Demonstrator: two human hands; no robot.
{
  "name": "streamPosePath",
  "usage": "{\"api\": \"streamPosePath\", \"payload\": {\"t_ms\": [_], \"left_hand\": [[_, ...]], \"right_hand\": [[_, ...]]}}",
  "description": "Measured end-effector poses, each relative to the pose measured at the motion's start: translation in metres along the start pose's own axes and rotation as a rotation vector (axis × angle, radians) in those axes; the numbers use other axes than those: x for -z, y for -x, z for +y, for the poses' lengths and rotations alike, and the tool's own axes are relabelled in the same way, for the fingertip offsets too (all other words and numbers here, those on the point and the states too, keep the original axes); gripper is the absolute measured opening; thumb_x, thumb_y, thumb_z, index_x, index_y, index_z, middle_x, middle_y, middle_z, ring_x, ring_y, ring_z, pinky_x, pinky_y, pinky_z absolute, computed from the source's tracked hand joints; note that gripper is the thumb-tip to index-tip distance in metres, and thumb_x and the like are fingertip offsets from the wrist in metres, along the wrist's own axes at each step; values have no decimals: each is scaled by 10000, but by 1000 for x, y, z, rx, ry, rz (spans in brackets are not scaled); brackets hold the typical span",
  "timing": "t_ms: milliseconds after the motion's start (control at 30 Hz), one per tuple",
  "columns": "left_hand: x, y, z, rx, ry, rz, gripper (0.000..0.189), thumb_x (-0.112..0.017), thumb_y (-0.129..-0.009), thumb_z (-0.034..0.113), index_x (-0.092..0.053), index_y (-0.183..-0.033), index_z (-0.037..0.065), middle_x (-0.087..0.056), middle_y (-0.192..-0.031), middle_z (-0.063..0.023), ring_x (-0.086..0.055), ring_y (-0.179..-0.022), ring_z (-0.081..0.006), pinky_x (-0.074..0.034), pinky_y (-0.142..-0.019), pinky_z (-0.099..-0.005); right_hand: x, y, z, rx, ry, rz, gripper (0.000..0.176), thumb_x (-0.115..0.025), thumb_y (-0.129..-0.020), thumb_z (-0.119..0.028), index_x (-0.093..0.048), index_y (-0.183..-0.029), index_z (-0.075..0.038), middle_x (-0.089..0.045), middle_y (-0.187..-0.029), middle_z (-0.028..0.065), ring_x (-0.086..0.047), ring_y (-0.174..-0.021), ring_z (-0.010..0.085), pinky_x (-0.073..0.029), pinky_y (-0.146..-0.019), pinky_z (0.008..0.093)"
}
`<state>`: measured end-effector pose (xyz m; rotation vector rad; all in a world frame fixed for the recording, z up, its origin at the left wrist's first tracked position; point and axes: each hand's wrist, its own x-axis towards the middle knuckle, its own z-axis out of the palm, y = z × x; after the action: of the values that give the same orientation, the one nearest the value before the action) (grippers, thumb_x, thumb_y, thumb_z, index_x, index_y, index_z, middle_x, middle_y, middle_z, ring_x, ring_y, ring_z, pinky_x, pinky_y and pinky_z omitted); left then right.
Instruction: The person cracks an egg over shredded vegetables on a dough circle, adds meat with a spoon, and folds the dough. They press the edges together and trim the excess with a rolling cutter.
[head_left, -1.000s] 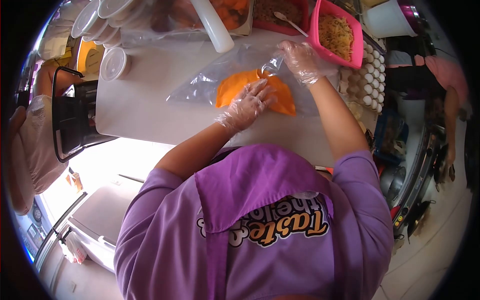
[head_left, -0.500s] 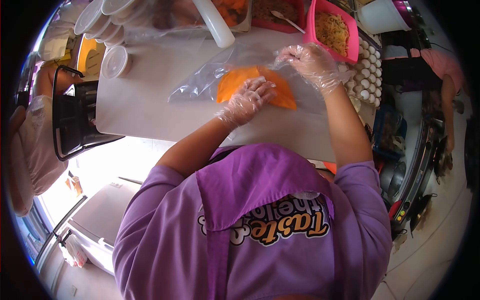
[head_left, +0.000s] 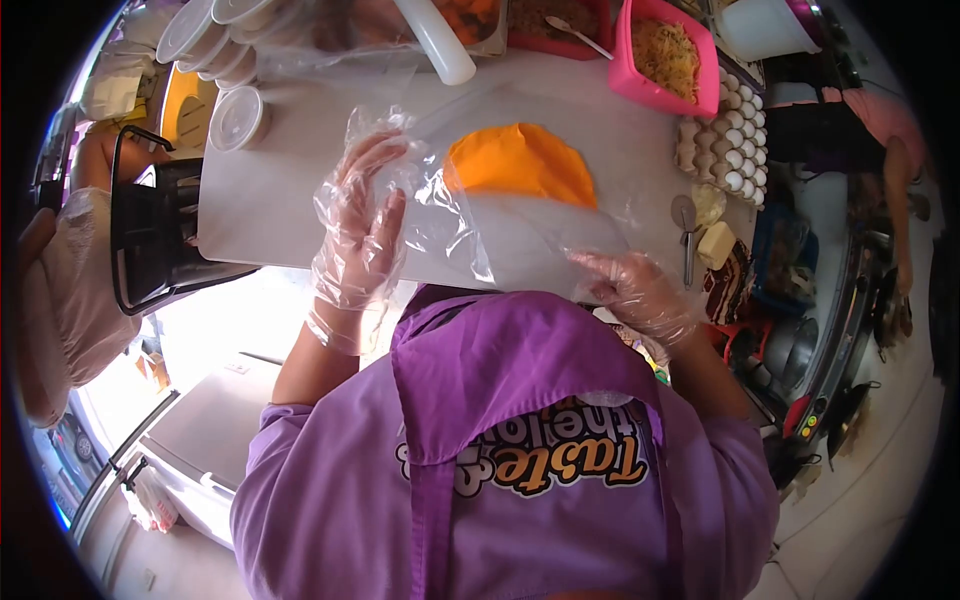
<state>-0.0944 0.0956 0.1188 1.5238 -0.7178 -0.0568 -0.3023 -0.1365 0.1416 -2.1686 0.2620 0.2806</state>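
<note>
A flat orange dough piece (head_left: pixel 520 165), rounded along its far side, lies on the table. Clear plastic sheet (head_left: pixel 535 235) spreads around it and overlaps its near edge. My left hand (head_left: pixel 362 225), in a loose clear plastic glove, is raised left of the dough, fingers stretched out and thumb apart. It holds nothing, and the sheet's crinkled left side is close to its thumb. My right hand (head_left: pixel 640 292), gloved too, is at the table's near edge, its fingers closed on the near right part of the plastic sheet.
A white rolling pin (head_left: pixel 437 42), a pink tub of shredded filling (head_left: pixel 665 60) and lidded plastic cups (head_left: pixel 238 120) stand along the far side. Egg trays (head_left: pixel 735 140), a pizza cutter (head_left: pixel 686 235) and a yellow block (head_left: pixel 716 245) are right. Another person (head_left: pixel 890 140) bends at far right.
My left hand has lifted off the dough and moved left, opening. My right hand has come from the far right down toward my body, drawing the plastic sheet over and uncovering much of the dough.
</note>
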Motion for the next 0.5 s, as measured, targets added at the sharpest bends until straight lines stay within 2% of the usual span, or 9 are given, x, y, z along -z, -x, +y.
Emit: {"api": "streamPosePath", "payload": {"t_ms": [67,167,200,233,267,300,400,467,500], "left_hand": [[-1,-14,0,-70,-185,-408,290,-501,-913,249,-573,-1086,28,-541,-1166,-205,-455,-1206,-338,-327,-1023,-457],[-27,-5,-15,-180,-338,-677,374,-467,-931,358,-632,-1001,31,-616,-1085,-186,-549,-1077,-332,-356,-982,-489],[-32,-4,-17,-180,-335,-681,374,-467,-931,358,-632,-1001,31,-616,-1085,-186,-549,-1077,-332,-356,-982,-489],[-37,-5,-18,99,-510,-991,371,-458,-935,352,-650,-941,35,-639,-995,-170,-584,-1004,-323,-377,-955,-484],[-40,-5,-20,393,-683,-1290,381,-450,-939,346,-669,-881,39,-661,-905,-155,-619,-930,-314,-398,-929,-479],[-37,8,-32,391,-684,-1296,381,-450,-939,346,-669,-881,39,-661,-905,-155,-619,-930,-314,-398,-929,-479],[-18,41,-52,273,-940,-1277,459,-418,-933,395,-677,-800,40,-661,-752,-128,-639,-787,-326,-437,-843,-478],[-12,28,-23,575,-1169,-1439,398,-413,-929,371,-677,-901,75,-678,-927,-128,-633,-917,-312,-438,-855,-459],[-5,35,-27,568,-1170,-1445,398,-413,-929,371,-677,-901,75,-678,-927,-128,-633,-917,-312,-438,-855,-459]], "right_hand": [[-10,6,-6,-282,262,-466,492,-558,-865,-62,-453,-1340,-138,-620,-1137,153,-630,-971,265,-443,-916,351],[-48,9,64,-298,11,-622,548,-513,-896,-93,-346,-1409,-182,-559,-1249,150,-573,-1092,295,-435,-927,364],[-69,10,103,-301,8,-621,548,-513,-896,-93,-346,-1409,-182,-559,-1249,150,-573,-1092,295,-435,-927,364],[-92,8,145,-261,-41,-639,527,-490,-908,-99,-352,-1407,-195,-539,-1276,142,-545,-1130,302,-424,-944,372],[-83,-8,107,-220,-92,-655,508,-468,-920,-105,-358,-1405,-208,-520,-1303,133,-517,-1169,309,-414,-961,380],[-57,-11,69,-388,266,-779,493,-438,-927,-90,-366,-1402,-201,-529,-1291,141,-511,-1177,313,-395,-990,381],[-54,-15,71,-355,275,-889,504,-445,-925,-70,-352,-1406,-188,-523,-1297,145,-515,-1176,301,-406,-983,370],[-47,-22,97,-304,114,-784,501,-476,-915,-93,-358,-1399,-147,-549,-1247,151,-545,-1110,273,-432,-942,358],[-43,-27,111,-247,-36,-679,509,-508,-904,-117,-364,-1392,-106,-574,-1197,156,-575,-1045,245,-457,-900,346]]}}
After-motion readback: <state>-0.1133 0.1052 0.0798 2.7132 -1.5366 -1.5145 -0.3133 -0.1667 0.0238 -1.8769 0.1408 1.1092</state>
